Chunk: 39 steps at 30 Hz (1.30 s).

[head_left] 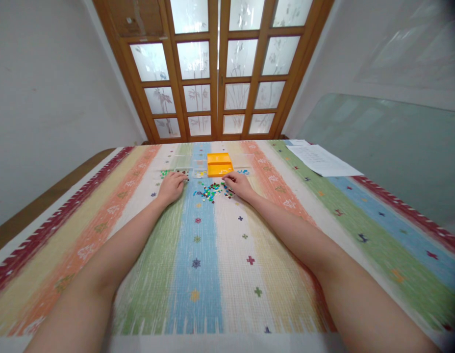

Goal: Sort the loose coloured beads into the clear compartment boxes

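A pile of tiny coloured pieces [212, 191], green, blue, white and dark brown, lies on the striped cloth between my hands. My left hand [171, 187] rests left of it with fingers curled and tips close together, beside a clear tray [194, 166] that has green and dark pieces in its near left part. Something dark and tiny shows at those fingertips. My right hand [238, 185] is at the pile's right edge, thumb and forefinger pinched; what is between them is too small to name. Just beyond, a yellow-orange box [219, 165] with two sections sits upon the clear tray.
Small blue pieces [243, 172] lie in the tray's right part, behind my right hand. Printed paper sheets [323, 159] lie at the table's far right. The striped tablecloth [235, 294] covers the table, and glazed wooden doors [217, 73] stand beyond its far edge.
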Tool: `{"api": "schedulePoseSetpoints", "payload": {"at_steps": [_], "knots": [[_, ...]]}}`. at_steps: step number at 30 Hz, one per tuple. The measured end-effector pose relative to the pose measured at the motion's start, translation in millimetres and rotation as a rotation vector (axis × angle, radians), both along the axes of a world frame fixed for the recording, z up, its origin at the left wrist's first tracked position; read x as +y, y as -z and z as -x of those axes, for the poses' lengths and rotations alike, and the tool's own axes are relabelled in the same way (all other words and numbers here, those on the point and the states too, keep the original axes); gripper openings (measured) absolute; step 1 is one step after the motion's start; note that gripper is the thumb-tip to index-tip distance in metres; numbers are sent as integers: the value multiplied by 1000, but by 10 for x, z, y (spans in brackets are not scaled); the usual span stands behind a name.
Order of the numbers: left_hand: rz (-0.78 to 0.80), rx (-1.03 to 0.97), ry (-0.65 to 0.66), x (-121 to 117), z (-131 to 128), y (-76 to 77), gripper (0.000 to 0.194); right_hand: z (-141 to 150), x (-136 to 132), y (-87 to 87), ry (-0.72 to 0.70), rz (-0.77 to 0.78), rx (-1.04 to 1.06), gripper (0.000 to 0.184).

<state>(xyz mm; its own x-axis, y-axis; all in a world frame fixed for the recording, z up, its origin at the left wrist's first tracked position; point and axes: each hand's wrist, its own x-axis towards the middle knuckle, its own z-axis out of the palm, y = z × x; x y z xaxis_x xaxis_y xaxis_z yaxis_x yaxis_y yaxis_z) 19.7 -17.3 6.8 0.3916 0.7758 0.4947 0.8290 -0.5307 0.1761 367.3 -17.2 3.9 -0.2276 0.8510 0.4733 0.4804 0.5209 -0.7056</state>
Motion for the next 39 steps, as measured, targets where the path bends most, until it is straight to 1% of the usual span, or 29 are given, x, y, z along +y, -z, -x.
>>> {"api": "schedulePoseSetpoints", "payload": {"at_steps": [3, 6, 12, 19, 25, 29, 35, 39], "knots": [[11, 51, -3, -36, -50, -3, 38, -1, -9, -11, -7, 4, -4, 18], [13, 81, 34, -68, -104, 4, 38, -1, -13, -16, -8, 11, -12, 18], [42, 71, 69, -105, -167, -3, 37, 0, -5, -10, -6, 17, -15, 19], [18, 112, 39, -102, -151, 6, 35, -5, 1, -1, -8, 3, -18, 20], [21, 100, 46, -89, -138, 12, 36, 0, -13, -12, -10, 7, -29, 20], [-14, 49, 7, -80, -130, 3, 36, 4, -22, -17, -4, 9, -32, 20], [-66, -55, -103, -26, -51, 33, 41, 6, -19, -8, 1, -6, -45, 19], [-66, -68, -118, -8, -22, 57, 47, 29, -40, -30, -41, -49, -142, 19]]}}
